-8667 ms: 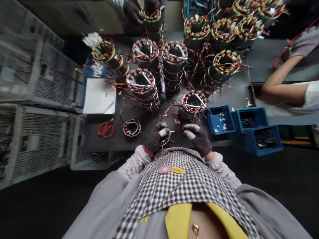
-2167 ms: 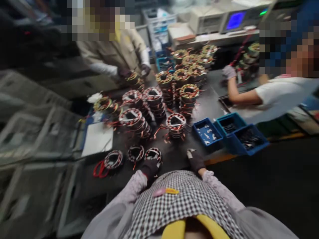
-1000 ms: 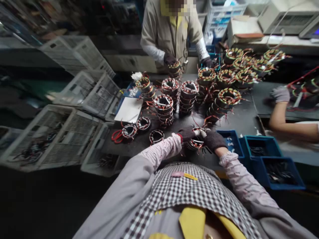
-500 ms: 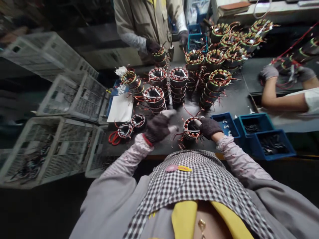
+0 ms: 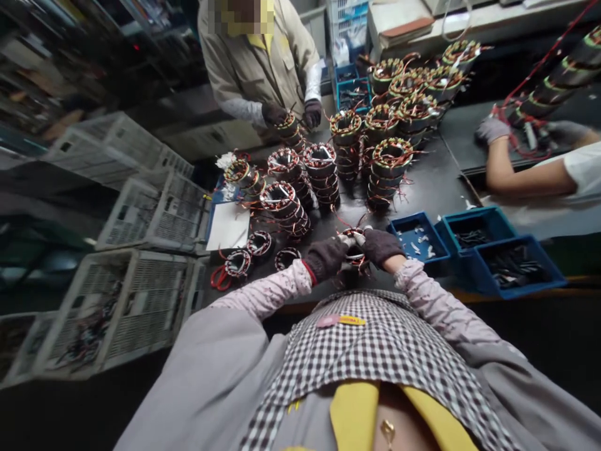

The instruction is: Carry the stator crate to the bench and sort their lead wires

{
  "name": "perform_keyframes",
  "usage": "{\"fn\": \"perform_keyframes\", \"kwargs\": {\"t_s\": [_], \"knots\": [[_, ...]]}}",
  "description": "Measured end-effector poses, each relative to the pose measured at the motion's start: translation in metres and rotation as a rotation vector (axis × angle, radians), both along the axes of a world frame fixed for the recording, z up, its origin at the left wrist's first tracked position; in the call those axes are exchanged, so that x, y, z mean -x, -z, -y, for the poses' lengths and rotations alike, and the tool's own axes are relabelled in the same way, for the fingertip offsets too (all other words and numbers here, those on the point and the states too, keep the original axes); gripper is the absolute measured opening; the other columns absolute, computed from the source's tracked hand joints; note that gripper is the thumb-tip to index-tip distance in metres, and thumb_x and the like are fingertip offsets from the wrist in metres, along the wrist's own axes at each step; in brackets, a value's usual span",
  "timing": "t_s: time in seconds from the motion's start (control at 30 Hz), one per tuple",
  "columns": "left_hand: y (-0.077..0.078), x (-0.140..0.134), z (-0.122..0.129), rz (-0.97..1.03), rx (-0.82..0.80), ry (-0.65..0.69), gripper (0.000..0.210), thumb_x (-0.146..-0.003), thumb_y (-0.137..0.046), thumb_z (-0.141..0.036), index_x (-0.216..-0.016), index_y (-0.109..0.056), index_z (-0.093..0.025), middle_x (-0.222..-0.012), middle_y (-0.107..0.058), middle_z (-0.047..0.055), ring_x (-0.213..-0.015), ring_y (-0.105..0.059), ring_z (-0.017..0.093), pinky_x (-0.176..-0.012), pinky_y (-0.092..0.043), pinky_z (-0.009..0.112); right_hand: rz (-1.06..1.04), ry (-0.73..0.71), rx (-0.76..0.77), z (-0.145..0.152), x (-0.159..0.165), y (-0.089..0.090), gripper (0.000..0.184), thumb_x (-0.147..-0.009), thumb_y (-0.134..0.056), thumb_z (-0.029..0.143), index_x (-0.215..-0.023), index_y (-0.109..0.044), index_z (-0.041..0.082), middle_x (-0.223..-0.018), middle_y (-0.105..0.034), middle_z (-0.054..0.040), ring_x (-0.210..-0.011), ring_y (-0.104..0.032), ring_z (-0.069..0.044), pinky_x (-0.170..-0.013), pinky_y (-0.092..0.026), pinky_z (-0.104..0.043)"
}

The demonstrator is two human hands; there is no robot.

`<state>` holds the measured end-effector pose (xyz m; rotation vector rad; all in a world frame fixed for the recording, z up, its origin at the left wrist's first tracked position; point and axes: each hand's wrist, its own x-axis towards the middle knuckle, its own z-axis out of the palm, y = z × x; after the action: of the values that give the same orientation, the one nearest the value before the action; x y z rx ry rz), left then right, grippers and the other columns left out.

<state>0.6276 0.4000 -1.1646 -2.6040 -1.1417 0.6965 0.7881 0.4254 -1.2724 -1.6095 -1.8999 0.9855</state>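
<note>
A motor stator [image 5: 355, 257] with copper windings and loose red leads stands at the front of the dark table, close to my apron. My left hand [image 5: 326, 257], in a dark glove with pale fingertips, has its fingers closed at the left of the stator's top rim. From the other side, my right hand [image 5: 382, 245] grips the same rim, and the fingertips of both hands nearly meet over it. The gloves cover much of the ring, so anything small between the fingertips is hidden. Left of my left hand lies a stator ring [image 5: 287, 257].
Stacked stators [image 5: 320, 175] stand beyond my hands. On the left are two small stator rings [image 5: 237, 263], red scissors [image 5: 220, 277] and crates [image 5: 141, 300]. Blue bins [image 5: 516, 266] sit right. One co-worker [image 5: 282, 69] handles a stator opposite; another's arm [image 5: 526, 172] reaches in at right.
My left hand has moved right onto the stator, beside my right hand, uncovering a ring on the table. My right hand remains at the stator. The whole view has shifted a little.
</note>
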Motion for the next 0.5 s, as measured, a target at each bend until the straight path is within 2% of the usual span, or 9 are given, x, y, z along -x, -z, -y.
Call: {"fn": "perform_keyframes", "kwargs": {"t_s": [0.17, 0.3, 0.37, 0.43, 0.5], "knots": [[-0.013, 0.001, -0.006, -0.031, 0.129, -0.212, 0.029, -0.100, -0.067, -0.025, -0.126, -0.079, -0.025, -0.124, -0.078, 0.009, -0.115, -0.073, 0.026, -0.099, -0.053, 0.034, -0.019, -0.009, -0.012, 0.001, -0.002, 0.001, 0.067, -0.112, -0.030, 0.062, -0.138, -0.065, 0.011, -0.127, -0.075, -0.0242, -0.119, -0.073, -0.035, -0.094, -0.052, -0.038], [-0.008, -0.009, -0.001, 0.042, 0.047, -0.296, 0.043, -0.095, -0.068, -0.023, -0.138, -0.074, -0.016, -0.115, -0.080, 0.017, -0.105, -0.077, 0.032, -0.094, -0.057, 0.039, -0.027, 0.011, 0.000, 0.002, 0.001, 0.002, 0.067, -0.111, -0.031, 0.064, -0.137, -0.065, 0.012, -0.128, -0.075, -0.0241, -0.118, -0.073, -0.032, -0.096, -0.052, -0.037], [-0.001, -0.016, 0.002, 0.181, 0.056, -0.339, 0.044, -0.092, -0.067, -0.021, -0.134, -0.076, -0.010, -0.103, -0.081, 0.018, -0.094, -0.078, 0.030, -0.089, -0.060, 0.038, -0.027, 0.013, 0.019, 0.003, 0.001, 0.001, 0.063, -0.112, -0.032, 0.061, -0.135, -0.065, 0.013, -0.128, -0.075, -0.0236, -0.118, -0.073, -0.032, -0.096, -0.052, -0.036], [0.006, -0.021, 0.002, 0.413, 0.137, -0.428, 0.036, -0.091, -0.065, -0.027, -0.112, -0.083, -0.005, -0.085, -0.079, 0.013, -0.079, -0.076, 0.024, -0.080, -0.062, 0.030, -0.032, 0.022, 0.038, 0.005, 0.001, -0.001, 0.060, -0.113, -0.033, 0.058, -0.136, -0.065, 0.013, -0.129, -0.075, -0.0236, -0.119, -0.073, -0.031, -0.096, -0.052, -0.035], [0.009, -0.017, 0.000, 0.646, 0.245, -0.549, 0.030, -0.091, -0.061, -0.030, -0.086, -0.083, -0.009, -0.068, -0.072, 0.008, -0.063, -0.069, 0.018, -0.068, -0.061, 0.024, -0.037, 0.025, 0.043, 0.006, 0.001, -0.002, 0.059, -0.113, -0.032, 0.056, -0.137, -0.064, 0.013, -0.129, -0.074, -0.0239, -0.120, -0.073, -0.031, -0.096, -0.051, -0.035]]}}
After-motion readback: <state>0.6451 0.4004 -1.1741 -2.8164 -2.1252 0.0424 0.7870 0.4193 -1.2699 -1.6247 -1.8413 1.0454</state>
